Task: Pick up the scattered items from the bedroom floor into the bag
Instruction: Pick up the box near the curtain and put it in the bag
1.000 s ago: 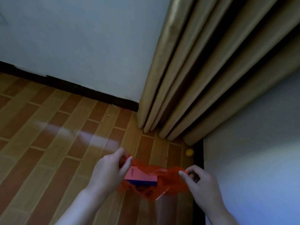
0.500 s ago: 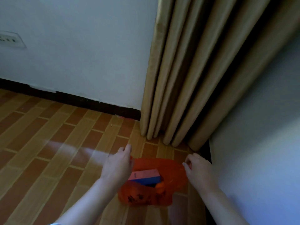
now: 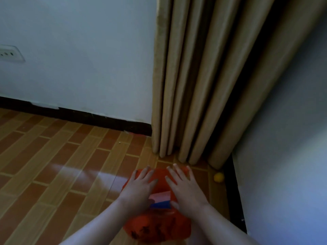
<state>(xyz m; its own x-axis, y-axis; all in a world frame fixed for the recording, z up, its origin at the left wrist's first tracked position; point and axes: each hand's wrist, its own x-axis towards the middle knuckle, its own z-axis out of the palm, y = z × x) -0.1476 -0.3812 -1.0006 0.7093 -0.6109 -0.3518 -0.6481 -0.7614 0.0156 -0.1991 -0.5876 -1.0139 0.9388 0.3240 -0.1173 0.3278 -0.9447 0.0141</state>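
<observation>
An orange plastic bag (image 3: 157,225) lies on the wood-pattern floor in front of me. Inside its mouth a pink and blue box (image 3: 161,198) shows between my wrists. My left hand (image 3: 139,186) lies flat on the bag's left side with its fingers spread. My right hand (image 3: 184,186) lies flat on the bag's right side, fingers straight and pointing toward the curtain. A small yellow ball (image 3: 219,177) sits on the floor in the corner, to the right of my right hand and apart from it.
Beige curtain folds (image 3: 194,85) hang to the floor just beyond the bag. A pale wall with a black skirting board (image 3: 88,115) runs along the left; a second wall (image 3: 283,156) closes the right side. A wall socket (image 3: 10,53) sits far left.
Both hands let go of the bag's rim and moved inward, now lying flat on top of it. The view tilted up, and the yellow ball is visible again.
</observation>
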